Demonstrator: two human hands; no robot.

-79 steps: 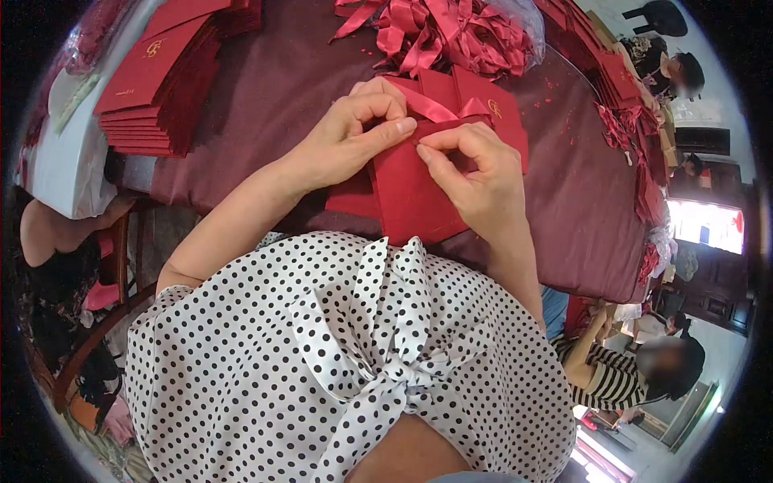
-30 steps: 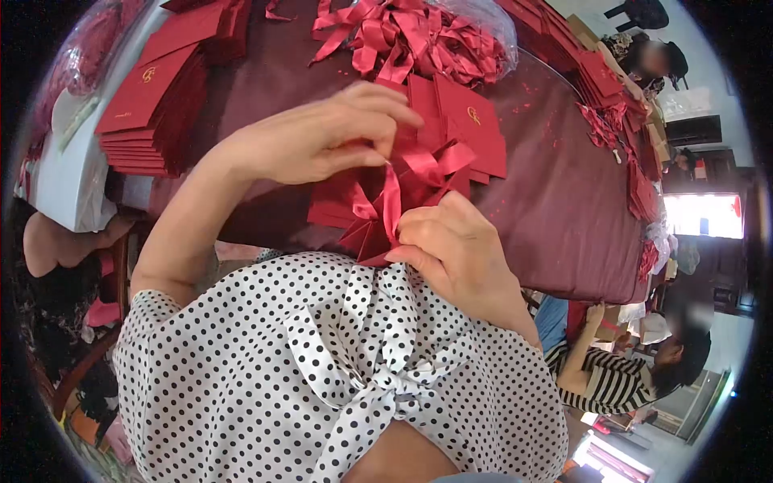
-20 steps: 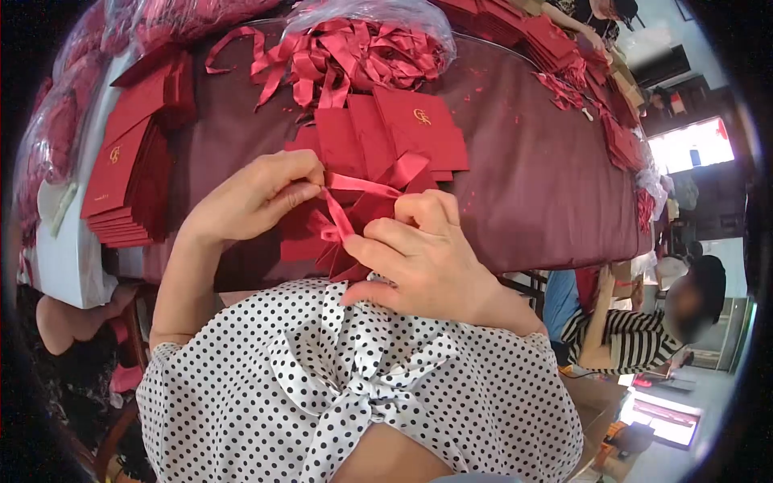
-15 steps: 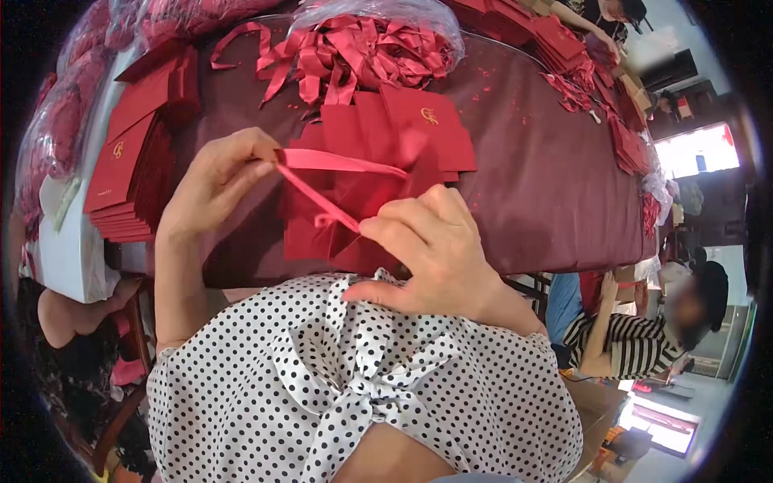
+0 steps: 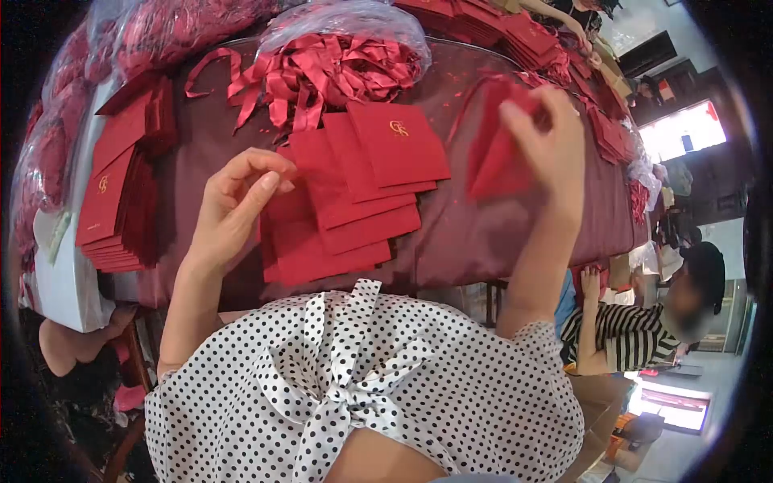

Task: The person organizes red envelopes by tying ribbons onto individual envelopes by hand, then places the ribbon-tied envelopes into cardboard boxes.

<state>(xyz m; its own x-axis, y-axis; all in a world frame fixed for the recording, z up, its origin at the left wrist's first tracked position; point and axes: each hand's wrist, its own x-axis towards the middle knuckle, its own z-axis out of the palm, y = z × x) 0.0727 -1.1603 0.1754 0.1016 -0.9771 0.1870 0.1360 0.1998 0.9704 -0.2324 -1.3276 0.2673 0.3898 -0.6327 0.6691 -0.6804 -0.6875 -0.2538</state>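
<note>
My right hand (image 5: 551, 145) is raised over the right part of the table, its fingers closed on a small red gift bag (image 5: 503, 149), blurred by motion. A thin dark red strip, apparently ribbon, trails at the bag's left side. In the middle lies a fanned pile of flat red gift bags (image 5: 362, 205), the top one bearing a gold emblem. My left hand (image 5: 237, 201) hovers at the pile's left edge, fingers loosely curled and thumb slightly apart, with nothing visible in it. Beyond the pile lies a heap of red ribbons (image 5: 322, 76) in clear plastic.
Stacked red gift bags (image 5: 121, 201) stand at the left beside a white box (image 5: 68, 278) and plastic-wrapped red bundles (image 5: 173, 40). More red stacks (image 5: 527, 40) line the far edge. At the right sits a person in a striped shirt (image 5: 616, 334); another person's arm (image 5: 80, 342) shows lower left.
My left hand has let go of the pink-red ribbon stretched between my hands. My right hand has swung right and up with the gift bag, away from the pile.
</note>
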